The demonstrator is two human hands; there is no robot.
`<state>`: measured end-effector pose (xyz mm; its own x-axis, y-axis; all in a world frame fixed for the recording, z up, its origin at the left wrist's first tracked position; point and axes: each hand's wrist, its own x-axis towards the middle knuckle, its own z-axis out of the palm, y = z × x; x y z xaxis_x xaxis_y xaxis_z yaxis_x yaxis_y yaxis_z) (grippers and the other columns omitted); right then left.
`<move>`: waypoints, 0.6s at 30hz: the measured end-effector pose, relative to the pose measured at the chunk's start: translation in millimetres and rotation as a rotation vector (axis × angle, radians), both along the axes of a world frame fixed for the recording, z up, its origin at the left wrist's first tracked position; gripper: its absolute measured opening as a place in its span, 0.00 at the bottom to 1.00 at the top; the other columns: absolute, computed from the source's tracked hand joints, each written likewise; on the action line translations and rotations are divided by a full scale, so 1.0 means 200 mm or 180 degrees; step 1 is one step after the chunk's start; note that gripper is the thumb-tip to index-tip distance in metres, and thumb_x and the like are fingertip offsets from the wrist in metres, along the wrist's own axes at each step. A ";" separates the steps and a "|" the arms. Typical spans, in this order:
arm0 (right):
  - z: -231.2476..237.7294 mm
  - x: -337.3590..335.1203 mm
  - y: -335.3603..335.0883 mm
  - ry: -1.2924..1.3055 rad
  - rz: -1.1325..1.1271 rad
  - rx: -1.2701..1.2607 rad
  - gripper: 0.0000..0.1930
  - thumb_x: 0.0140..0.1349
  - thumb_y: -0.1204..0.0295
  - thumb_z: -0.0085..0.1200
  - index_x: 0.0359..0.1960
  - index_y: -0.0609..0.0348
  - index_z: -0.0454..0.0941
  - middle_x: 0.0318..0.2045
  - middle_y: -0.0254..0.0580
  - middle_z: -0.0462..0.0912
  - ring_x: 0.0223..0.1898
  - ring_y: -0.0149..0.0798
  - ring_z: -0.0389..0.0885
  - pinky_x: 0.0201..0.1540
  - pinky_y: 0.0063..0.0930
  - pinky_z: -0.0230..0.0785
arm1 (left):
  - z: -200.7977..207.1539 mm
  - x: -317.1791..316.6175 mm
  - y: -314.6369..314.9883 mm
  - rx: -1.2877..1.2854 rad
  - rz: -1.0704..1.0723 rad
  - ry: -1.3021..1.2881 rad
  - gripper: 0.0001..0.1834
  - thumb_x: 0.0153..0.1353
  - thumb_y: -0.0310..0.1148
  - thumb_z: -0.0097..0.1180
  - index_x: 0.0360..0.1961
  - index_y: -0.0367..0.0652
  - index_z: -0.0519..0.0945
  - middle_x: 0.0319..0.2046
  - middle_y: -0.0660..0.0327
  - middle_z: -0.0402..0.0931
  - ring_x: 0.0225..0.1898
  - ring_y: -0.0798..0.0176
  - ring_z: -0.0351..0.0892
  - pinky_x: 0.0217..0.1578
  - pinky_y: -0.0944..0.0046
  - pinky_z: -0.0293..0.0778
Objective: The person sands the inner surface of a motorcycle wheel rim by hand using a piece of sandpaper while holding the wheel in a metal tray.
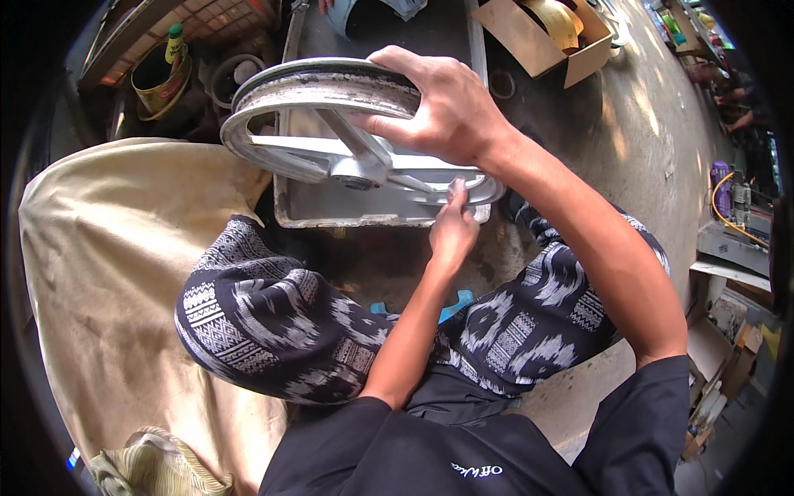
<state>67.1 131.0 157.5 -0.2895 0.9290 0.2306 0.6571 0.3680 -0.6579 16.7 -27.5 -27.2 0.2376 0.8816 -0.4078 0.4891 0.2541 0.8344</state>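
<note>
A silver alloy wheel (pixel 361 165) with broad spokes is held tilted over a grey rectangular tub (pixel 372 221). Dirty, whitish patches mark its outer channel. My right hand (pixel 451 107) is closed round the upper right of the rim, thumb on the inner side and fingers over the outer edge. Against the near right part of the rim sits my left hand (pixel 453 223), its thumb up and its fingers closed. Anything in those fingers is hidden, and the hand is slightly blurred.
Tan cloth (pixel 124 273) drapes along the left. Behind it stand a bucket with a green-capped bottle (pixel 174 45) and a dark pot (pixel 231 80). An open cardboard box (pixel 529 37) lies at the far right. Another person's hand (pixel 326 5) shows beside a pale blue piece (pixel 368 16).
</note>
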 end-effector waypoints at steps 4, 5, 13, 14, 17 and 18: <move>0.00 0.05 -0.02 0.0018 -0.0096 -0.0108 0.33 0.51 0.49 0.67 0.56 0.55 0.81 0.40 0.53 0.90 0.44 0.55 0.89 0.53 0.48 0.79 | 0.09 0.07 -0.01 0.0057 0.0098 -0.0474 0.33 0.66 0.26 0.44 0.74 0.40 0.68 0.58 0.36 0.78 0.58 0.31 0.78 0.61 0.42 0.74; -0.01 0.06 -0.02 0.0063 -0.0094 -0.0125 0.33 0.51 0.50 0.67 0.56 0.55 0.81 0.40 0.53 0.90 0.44 0.55 0.89 0.53 0.47 0.79 | 0.15 0.07 0.00 0.0141 0.0098 -0.0682 0.32 0.66 0.26 0.44 0.74 0.39 0.68 0.57 0.36 0.79 0.58 0.31 0.78 0.60 0.41 0.74; 0.01 0.02 0.00 0.0161 0.0130 0.0138 0.30 0.54 0.54 0.69 0.54 0.61 0.81 0.39 0.57 0.89 0.40 0.53 0.91 0.47 0.42 0.81 | 0.00 0.02 -0.02 0.0097 0.0120 -0.0068 0.35 0.66 0.27 0.47 0.76 0.47 0.66 0.61 0.34 0.75 0.59 0.32 0.78 0.61 0.43 0.74; 0.01 0.02 -0.02 0.0132 0.0108 0.0163 0.30 0.53 0.55 0.69 0.54 0.62 0.81 0.38 0.58 0.89 0.40 0.54 0.90 0.47 0.42 0.81 | 0.02 0.03 -0.04 0.0298 0.0122 -0.0216 0.34 0.66 0.27 0.47 0.76 0.47 0.66 0.61 0.34 0.75 0.59 0.32 0.78 0.60 0.43 0.74; 0.00 0.06 -0.02 0.0047 -0.0005 0.0030 0.31 0.53 0.54 0.69 0.54 0.62 0.80 0.38 0.57 0.89 0.40 0.54 0.90 0.47 0.42 0.81 | 0.19 0.06 -0.01 -0.0049 -0.0003 -0.0676 0.34 0.66 0.26 0.46 0.75 0.42 0.66 0.62 0.34 0.75 0.65 0.36 0.74 0.64 0.46 0.73; 0.00 0.06 -0.02 0.0060 -0.0008 0.0044 0.31 0.53 0.54 0.69 0.54 0.62 0.80 0.38 0.57 0.89 0.40 0.54 0.90 0.47 0.42 0.81 | 0.29 0.06 0.02 -0.0312 -0.0061 -0.0809 0.34 0.66 0.26 0.46 0.75 0.40 0.66 0.62 0.34 0.75 0.67 0.38 0.73 0.65 0.47 0.72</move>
